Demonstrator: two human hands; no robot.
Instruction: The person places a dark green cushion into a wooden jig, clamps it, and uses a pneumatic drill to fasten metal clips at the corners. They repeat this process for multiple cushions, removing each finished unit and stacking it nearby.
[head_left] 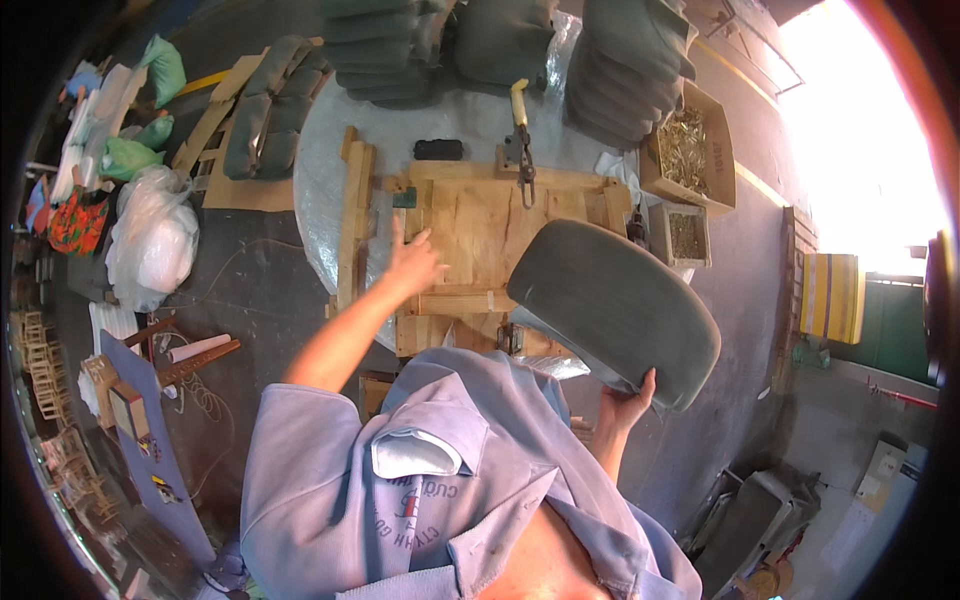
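Note:
My right hand (625, 410) grips the lower right edge of a dark grey-green upholstered seat panel (622, 300), thumb on the face and the other fingers mostly hidden behind it. The panel is tilted and overlaps the right side of a wooden jig (465, 225). Over the left part of that jig is my left hand (412, 265), its fingers spread and nothing in them. A toggle clamp (522, 145) with a yellow handle is fixed at the jig's far side. Near my left fingertips sits a small green block (404, 198).
Stacked upholstered panels (375, 50) stand at the table's far side, with another stack (630, 70) farther right. A black case (438, 150) lies beyond the jig. A carton of metal fasteners (690, 150) and a smaller fastener box (685, 235) are at right. Plastic bags (155, 240) lie left.

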